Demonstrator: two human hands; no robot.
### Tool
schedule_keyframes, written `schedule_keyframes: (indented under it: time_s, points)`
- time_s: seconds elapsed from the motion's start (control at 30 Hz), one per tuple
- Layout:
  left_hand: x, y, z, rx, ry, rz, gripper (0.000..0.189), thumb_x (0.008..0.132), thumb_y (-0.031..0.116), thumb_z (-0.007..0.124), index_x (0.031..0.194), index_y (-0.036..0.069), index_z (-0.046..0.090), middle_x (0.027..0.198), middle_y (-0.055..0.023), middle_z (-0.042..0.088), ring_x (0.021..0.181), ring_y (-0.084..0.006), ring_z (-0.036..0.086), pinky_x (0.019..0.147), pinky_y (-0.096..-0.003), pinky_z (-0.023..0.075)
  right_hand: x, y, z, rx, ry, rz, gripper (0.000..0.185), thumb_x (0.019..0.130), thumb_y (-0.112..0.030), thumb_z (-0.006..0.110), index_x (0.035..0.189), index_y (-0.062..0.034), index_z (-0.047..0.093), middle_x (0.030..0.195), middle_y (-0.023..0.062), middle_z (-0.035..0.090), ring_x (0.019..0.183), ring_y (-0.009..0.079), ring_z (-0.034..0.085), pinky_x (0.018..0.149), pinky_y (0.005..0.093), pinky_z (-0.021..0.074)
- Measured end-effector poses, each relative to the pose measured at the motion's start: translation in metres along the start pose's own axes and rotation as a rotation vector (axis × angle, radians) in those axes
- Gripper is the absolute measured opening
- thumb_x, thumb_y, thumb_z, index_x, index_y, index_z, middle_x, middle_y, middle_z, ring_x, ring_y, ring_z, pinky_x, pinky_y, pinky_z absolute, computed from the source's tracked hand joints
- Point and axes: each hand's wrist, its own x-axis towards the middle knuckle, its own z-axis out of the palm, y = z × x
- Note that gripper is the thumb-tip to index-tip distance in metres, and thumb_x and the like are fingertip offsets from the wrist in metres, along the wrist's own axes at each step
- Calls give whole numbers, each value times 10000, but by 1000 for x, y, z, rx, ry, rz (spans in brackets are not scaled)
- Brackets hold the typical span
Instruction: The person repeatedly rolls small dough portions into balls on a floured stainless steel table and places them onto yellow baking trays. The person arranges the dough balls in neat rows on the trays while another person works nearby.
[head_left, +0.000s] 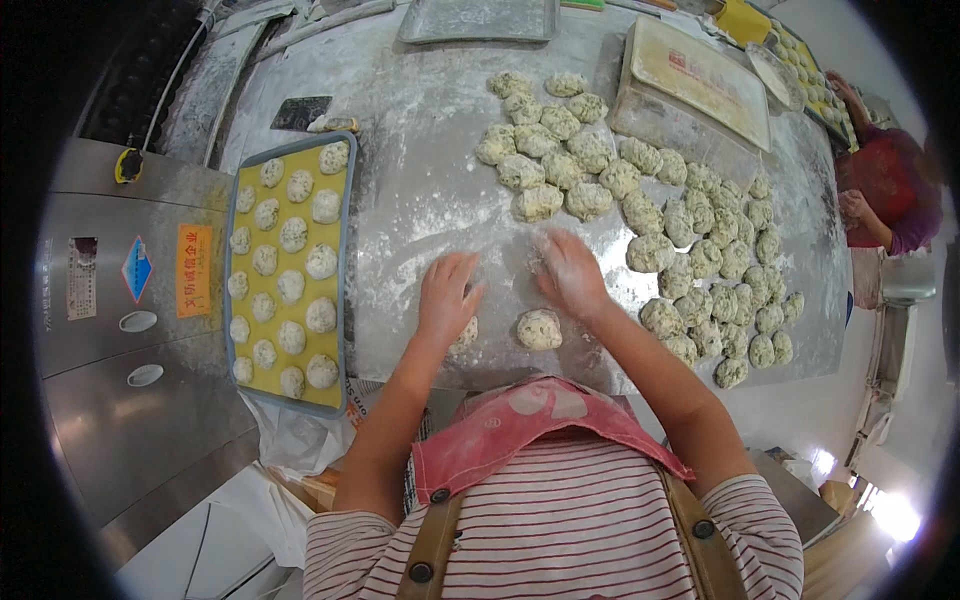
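My left hand (448, 296) is low over the floured metal worktop (420, 187), thumb apart from the fingers, with nothing visible in it. Beneath its wrist a speckled dough ball (466, 335) is partly hidden. My right hand (571, 271), blurred and dusted with flour, has its fingers spread over the worktop. Closer to my body than that hand, and apart from it, rests a rounder dough ball (539, 330). Green-flecked dough pieces (563, 169) lie in a loose group beyond my right hand, and more (706, 259) crowd the right side.
At the left edge a blue-rimmed tray (349, 247) with a yellow liner holds several dough balls. A metal tray (480, 19) and a lidded plastic box (690, 79) stand at the back. On the far right a co-worker in a red apron (874, 187) is beside another tray (806, 56).
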Motion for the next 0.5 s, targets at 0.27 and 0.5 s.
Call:
schedule_keyframes:
  time_s: [0.27, 0.5]
  points:
    - [159, 17, 29, 269, -99, 249, 682, 845, -21, 590, 1482, 187, 462, 1510, -152, 459, 1390, -362, 428, 1115, -489, 376, 72, 18, 2, -178, -142, 182, 477, 715, -132, 770, 1135, -33, 567, 1167, 155, 595, 1126, 378, 567, 912, 503, 481]
    - [178, 6, 61, 307, -28, 249, 547, 858, 30, 597, 1373, 209, 550, 1414, -135, 529, 1345, -327, 473, 1051, -510, 410, 33, -7, -5, -120, 38, 187, 514, 708, -226, 832, 1123, -70, 572, 1103, 122, 597, 1061, 338, 576, 845, 483, 480]
